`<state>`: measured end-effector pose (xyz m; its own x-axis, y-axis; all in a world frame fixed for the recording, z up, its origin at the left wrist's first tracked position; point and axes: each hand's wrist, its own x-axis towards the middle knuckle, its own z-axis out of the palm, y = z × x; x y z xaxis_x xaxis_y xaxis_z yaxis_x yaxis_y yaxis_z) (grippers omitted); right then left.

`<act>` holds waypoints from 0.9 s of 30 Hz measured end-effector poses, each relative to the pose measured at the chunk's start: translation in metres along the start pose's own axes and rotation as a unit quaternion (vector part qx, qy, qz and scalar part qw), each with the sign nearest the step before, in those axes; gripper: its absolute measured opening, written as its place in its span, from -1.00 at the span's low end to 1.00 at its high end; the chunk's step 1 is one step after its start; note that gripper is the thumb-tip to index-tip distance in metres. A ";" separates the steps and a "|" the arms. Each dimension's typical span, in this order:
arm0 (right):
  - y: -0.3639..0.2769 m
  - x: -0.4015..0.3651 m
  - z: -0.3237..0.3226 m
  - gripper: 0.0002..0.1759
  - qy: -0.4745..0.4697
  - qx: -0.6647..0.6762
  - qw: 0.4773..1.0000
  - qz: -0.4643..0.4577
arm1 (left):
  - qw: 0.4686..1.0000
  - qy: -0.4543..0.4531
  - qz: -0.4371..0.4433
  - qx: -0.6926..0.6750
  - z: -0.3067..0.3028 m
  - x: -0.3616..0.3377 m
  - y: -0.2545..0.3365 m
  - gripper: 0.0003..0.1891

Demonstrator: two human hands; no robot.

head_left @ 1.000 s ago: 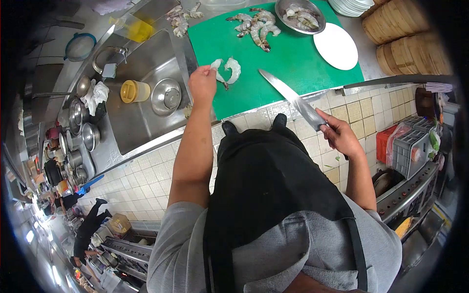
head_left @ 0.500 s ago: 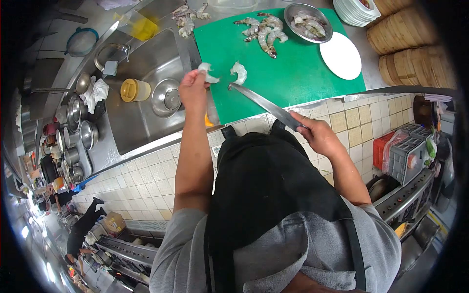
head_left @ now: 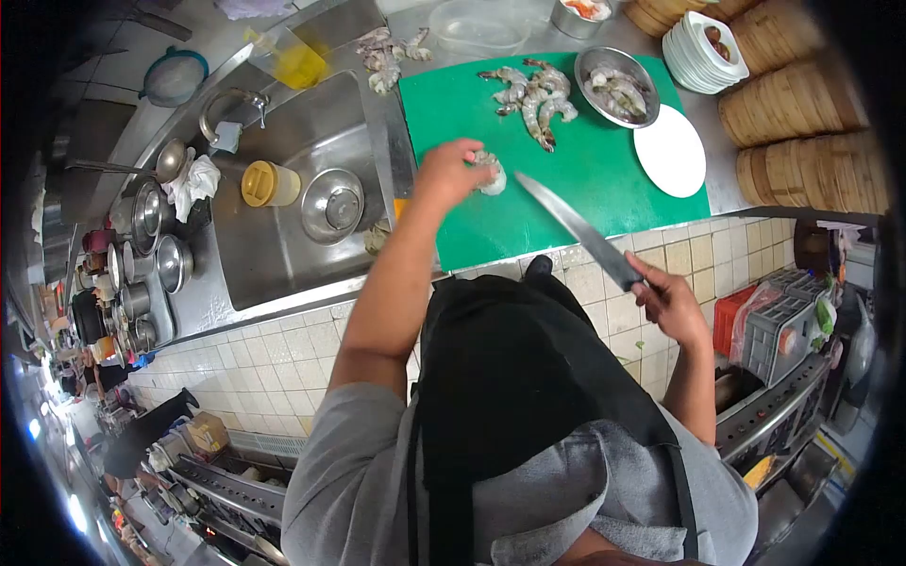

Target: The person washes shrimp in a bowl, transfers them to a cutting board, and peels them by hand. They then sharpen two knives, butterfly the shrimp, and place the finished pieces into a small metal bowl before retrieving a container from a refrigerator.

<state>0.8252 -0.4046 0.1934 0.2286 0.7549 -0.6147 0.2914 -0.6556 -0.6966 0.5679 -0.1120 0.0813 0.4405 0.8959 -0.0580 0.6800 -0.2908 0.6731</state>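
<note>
On the green cutting board (head_left: 576, 203), my left hand (head_left: 455, 175) has its thumb and fingers at a peeled shrimp (head_left: 491, 175) near the board's left side. My right hand (head_left: 668, 300) is closed round the handle of a long knife (head_left: 587, 236). The blade points up and left, its tip just right of the peeled shrimp and apart from it. Several shrimp with tails (head_left: 540, 102) lie in a group at the board's top. A metal bowl (head_left: 618, 87) with more shrimp and a white oval plate (head_left: 670, 151) are at the right.
A metal sink (head_left: 274, 245) with a yellow-lidded container (head_left: 269, 183) lies left of the board. Shrimp pieces (head_left: 385, 58) rest on its upper right edge. Stacked white dishes (head_left: 703, 52) and bamboo steamers (head_left: 802, 179) stand at the right. A person (head_left: 142, 439) is far off at lower left.
My left hand has moved right, from the board's left edge to the shrimp on the board. The knife has shifted right and its tip is off the board's left part. The view has shifted slightly.
</note>
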 end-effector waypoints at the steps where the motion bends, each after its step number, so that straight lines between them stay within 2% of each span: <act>1: 0.003 0.000 0.004 -0.48 0.001 -0.002 1.000 -0.004 | 0.994 -0.074 -0.053 -0.059 -0.013 0.019 -0.005 -0.54; 3: 0.014 0.005 0.018 -0.48 -0.009 -0.003 0.996 -0.090 | 0.997 0.006 -0.079 -0.014 -0.033 0.060 -0.019 -0.55; 5: 0.007 0.011 0.034 -0.48 -0.026 0.012 0.993 -0.113 | 0.993 0.073 -0.076 0.056 -0.044 0.099 -0.039 -0.64; 6: 0.004 0.016 0.044 -0.48 -0.029 -0.005 0.991 -0.132 | 0.993 0.072 -0.071 0.054 -0.045 0.118 -0.046 -0.64; 8: -0.005 0.024 0.060 -0.48 -0.023 -0.063 0.983 -0.169 | 0.972 0.131 -0.002 0.192 -0.043 0.152 -0.058 -0.70; 9: -0.003 0.030 0.070 -0.46 -0.004 -0.059 0.976 -0.208 | 0.974 0.128 0.003 0.189 -0.044 0.167 -0.058 -0.70; 11: -0.011 0.036 0.079 -0.43 0.013 -0.117 0.973 -0.197 | 0.960 0.086 -0.016 0.268 -0.042 0.195 -0.058 -0.68; 12: -0.011 0.038 0.083 -0.43 0.019 -0.116 0.975 -0.189 | 0.961 0.079 -0.009 0.264 -0.042 0.204 -0.055 -0.68; 14: -0.007 0.045 0.086 -0.40 0.068 -0.173 0.962 -0.200 | 0.919 0.026 -0.005 0.393 -0.045 0.219 -0.052 -0.66; 16: -0.004 0.048 0.081 -0.40 0.092 -0.170 0.961 -0.196 | 0.904 0.033 0.039 0.425 -0.045 0.223 -0.054 -0.65; 17: -0.003 0.049 0.078 -0.40 0.110 -0.168 0.959 -0.198 | 0.885 0.044 0.076 0.458 -0.046 0.222 -0.051 -0.64; 21: 0.010 0.052 0.069 -0.40 0.117 -0.147 0.959 -0.212 | 0.886 0.064 0.099 0.448 -0.054 0.188 -0.023 -0.61; 23: 0.019 0.055 0.066 -0.40 0.115 -0.130 0.962 -0.213 | 0.914 0.026 0.098 0.393 -0.057 0.152 -0.009 -0.60; 25: 0.028 0.060 0.066 -0.41 0.107 -0.109 0.964 -0.218 | 0.937 0.022 0.137 0.320 -0.046 0.102 -0.009 -0.60; 27: 0.039 0.067 0.069 -0.42 0.119 -0.055 0.961 -0.244 | 0.952 -0.036 0.106 0.285 -0.031 0.051 -0.004 -0.59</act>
<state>0.7877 -0.3812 0.0995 0.2409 0.9639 -0.1133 0.5110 -0.2252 -0.8296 0.5695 -0.0551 0.0981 0.6285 0.7772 -0.0298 0.7697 -0.6160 0.1677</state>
